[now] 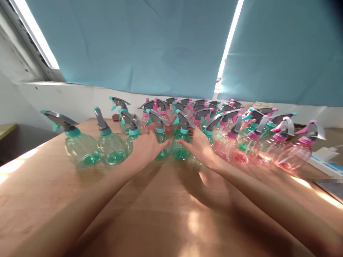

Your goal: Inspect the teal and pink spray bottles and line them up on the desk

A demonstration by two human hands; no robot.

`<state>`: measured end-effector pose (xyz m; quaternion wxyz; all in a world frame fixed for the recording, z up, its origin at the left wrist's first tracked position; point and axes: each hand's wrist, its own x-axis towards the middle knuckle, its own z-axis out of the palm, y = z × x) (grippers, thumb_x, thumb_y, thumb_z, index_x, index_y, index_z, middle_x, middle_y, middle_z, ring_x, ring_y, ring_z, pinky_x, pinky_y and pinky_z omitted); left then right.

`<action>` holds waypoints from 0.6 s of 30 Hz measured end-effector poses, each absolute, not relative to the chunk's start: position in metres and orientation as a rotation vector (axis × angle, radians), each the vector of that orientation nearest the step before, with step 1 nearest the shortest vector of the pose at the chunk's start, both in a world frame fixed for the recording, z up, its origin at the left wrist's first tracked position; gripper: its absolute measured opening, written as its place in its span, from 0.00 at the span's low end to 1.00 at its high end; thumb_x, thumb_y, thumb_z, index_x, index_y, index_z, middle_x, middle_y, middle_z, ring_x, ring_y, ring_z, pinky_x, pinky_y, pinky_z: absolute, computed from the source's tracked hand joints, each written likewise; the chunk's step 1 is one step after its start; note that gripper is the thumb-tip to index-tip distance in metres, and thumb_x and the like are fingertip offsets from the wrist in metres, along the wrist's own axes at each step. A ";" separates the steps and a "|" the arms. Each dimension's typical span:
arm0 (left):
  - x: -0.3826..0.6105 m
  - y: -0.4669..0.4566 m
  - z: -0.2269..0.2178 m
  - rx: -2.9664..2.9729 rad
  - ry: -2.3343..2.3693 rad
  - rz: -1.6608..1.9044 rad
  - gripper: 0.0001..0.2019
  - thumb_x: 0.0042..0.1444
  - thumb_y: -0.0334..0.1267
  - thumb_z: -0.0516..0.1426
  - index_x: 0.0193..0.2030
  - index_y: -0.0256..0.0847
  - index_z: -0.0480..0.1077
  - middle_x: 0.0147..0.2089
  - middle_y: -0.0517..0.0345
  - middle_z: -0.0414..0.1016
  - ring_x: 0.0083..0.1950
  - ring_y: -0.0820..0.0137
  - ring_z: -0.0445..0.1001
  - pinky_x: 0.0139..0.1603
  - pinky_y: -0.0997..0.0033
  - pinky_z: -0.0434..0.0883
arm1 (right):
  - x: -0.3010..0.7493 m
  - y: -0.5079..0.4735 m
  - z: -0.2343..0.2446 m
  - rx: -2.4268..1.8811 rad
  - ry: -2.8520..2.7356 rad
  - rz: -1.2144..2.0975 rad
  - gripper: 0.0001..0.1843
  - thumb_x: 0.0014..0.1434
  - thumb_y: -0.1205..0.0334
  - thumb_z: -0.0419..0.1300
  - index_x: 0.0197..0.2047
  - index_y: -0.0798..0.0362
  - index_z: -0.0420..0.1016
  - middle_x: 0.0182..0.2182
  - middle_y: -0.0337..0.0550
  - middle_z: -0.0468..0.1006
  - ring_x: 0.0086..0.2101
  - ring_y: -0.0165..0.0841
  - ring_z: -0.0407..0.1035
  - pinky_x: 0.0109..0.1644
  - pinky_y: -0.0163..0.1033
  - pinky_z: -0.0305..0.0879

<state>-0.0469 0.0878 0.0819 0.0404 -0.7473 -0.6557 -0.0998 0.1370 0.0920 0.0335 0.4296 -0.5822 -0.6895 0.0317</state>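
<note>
Both my arms reach forward over a brown table into a crowd of spray bottles. My left hand rests against a green bottle with a teal collar, fingers extended toward it. My right hand lies beside another green bottle, fingers stretched out and touching it. Neither hand is wrapped round a bottle. Two more green bottles stand apart at the left. Pink bottles with pink collars cluster at the right.
Several green and pink spray bottles with grey triggers fill the table's far side up to a white wall ledge. Blue curtains hang behind. A white and blue box lies at the right edge.
</note>
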 end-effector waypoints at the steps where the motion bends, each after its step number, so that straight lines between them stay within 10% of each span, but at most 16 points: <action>1: -0.048 0.087 0.083 -2.306 -2.000 -0.289 0.39 0.62 0.60 0.51 0.65 0.24 0.55 0.40 0.37 0.78 0.43 0.43 0.78 0.38 0.57 0.71 | 0.136 0.091 0.035 -1.463 -1.715 0.074 0.25 0.53 0.50 0.66 0.47 0.58 0.68 0.43 0.60 0.77 0.45 0.53 0.72 0.45 0.54 0.69; 18: -0.062 0.050 0.088 -2.390 -1.960 -0.232 0.35 0.67 0.55 0.47 0.69 0.26 0.49 0.26 0.51 0.74 0.34 0.46 0.78 0.35 0.60 0.69 | 0.138 0.083 0.042 -1.461 -1.764 0.148 0.27 0.54 0.50 0.67 0.49 0.60 0.69 0.44 0.58 0.76 0.47 0.49 0.72 0.48 0.52 0.69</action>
